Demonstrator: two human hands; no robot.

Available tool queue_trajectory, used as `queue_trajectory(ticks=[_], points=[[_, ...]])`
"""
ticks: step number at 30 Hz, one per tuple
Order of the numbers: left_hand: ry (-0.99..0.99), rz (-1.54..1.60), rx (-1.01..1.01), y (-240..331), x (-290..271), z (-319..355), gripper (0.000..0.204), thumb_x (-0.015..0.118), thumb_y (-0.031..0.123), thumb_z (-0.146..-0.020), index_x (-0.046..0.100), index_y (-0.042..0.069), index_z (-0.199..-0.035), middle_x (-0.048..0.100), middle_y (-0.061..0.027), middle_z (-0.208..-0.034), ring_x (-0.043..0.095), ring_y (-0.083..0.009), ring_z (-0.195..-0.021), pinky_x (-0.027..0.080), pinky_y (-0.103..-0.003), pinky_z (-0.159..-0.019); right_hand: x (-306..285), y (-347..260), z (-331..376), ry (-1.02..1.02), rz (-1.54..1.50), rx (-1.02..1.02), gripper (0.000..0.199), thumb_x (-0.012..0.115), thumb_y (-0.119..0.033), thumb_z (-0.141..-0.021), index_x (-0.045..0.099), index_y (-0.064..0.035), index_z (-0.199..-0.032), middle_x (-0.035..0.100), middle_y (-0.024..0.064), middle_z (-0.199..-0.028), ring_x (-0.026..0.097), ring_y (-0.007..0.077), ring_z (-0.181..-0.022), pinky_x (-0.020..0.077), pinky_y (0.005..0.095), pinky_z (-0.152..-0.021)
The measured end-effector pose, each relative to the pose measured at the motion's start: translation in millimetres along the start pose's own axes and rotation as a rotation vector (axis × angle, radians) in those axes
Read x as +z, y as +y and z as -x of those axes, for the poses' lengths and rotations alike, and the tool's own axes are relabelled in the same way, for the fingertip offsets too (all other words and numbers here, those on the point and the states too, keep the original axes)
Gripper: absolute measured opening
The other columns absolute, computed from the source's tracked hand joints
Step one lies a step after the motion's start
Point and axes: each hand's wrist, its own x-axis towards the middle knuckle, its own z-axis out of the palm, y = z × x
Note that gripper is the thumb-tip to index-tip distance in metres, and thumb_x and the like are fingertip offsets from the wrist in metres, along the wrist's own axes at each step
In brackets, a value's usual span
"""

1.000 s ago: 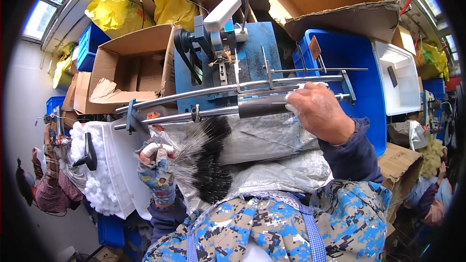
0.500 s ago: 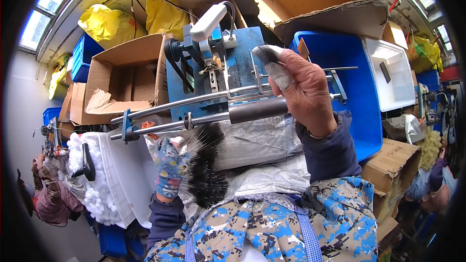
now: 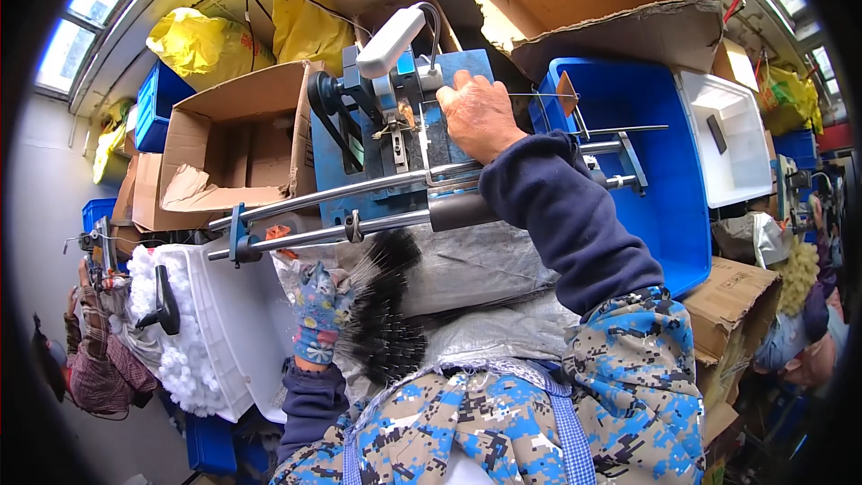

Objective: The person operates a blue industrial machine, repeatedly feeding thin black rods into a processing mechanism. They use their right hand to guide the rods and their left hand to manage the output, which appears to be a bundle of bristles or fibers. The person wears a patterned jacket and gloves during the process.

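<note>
My right hand (image 3: 480, 117) is bare and closed over the blue machine plate (image 3: 471, 63), its fingertips hidden from view. A thin straight wire (image 3: 539, 95) sticks out to the right of it; what the fingers grip does not show. Below, in a patterned glove, my left hand (image 3: 321, 305) is closed on a bundle of thin black-bristled strands (image 3: 386, 305) that fan out to its right. Two steel rails (image 3: 373, 222) cross in front of the machine, with a dark grey sleeve (image 3: 460, 209) on the nearer one, partly under my right forearm.
A blue bin (image 3: 678, 224) and a white tray (image 3: 750, 162) stand on the right. An open cardboard box (image 3: 202, 112) is left of the machine. Below it is a white tub (image 3: 215, 332) with white fluff and a black hairdryer-like tool (image 3: 163, 305). Other people work at both sides.
My right hand has moved left and away from me, from above the rail to the machine plate, and turned palm-down. The thin wire now shows beside it. My left hand stays nearly in place.
</note>
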Motion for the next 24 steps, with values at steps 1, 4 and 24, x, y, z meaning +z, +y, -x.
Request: queue_trajectory(ticks=[1, 4, 24], points=[[0.010, -0.016, 0.011, 6.4, -2.7, -1.7, 0.025, 0.069, 0.005, -0.064, 0.063, 0.007, -0.088, 0.058, -0.0129, -0.078, 0.057, -0.0329, -0.075, 0.045, -0.040, -0.069, -0.6, -0.6, 0.6, -0.001, 0.004, 0.007, 0.013, 0.053, -0.009, -0.078, 0.063, -0.0079, -0.086, 0.057, 0.0133, -0.091, 0.059, 0.0285, -0.087, 0.0441, 0.0416, -0.072], [0.039, -0.154, 0.027, 14.8, -3.3, -3.9, 0.028, 0.068, 0.014, -0.066, 0.063, 0.010, -0.093, 0.062, -0.0095, -0.084, 0.059, -0.0336, -0.082, 0.044, -0.043, -0.073, -0.8, -0.1, 0.7, 0.005, 0.004, -0.008, 0.013, 0.053, -0.009, -0.077, 0.062, -0.0077, -0.086, 0.058, 0.0128, -0.091, 0.059, 0.0286, -0.085, 0.0443, 0.0418, -0.071], [-0.067, -0.091, 0.144, 19.1, -2.0, 19.2, 0.043, 0.073, 0.021, -0.066, 0.055, 0.000, -0.099, 0.054, -0.0242, -0.113, 0.050, -0.0445, -0.108, 0.041, -0.051, -0.086, 7.9, 5.2, -0.4, 0.027, -0.042, -0.055, 0.013, 0.052, -0.011, -0.078, 0.063, -0.0104, -0.085, 0.061, 0.0095, -0.090, 0.058, 0.0266, -0.085, 0.0428, 0.0418, -0.071]])
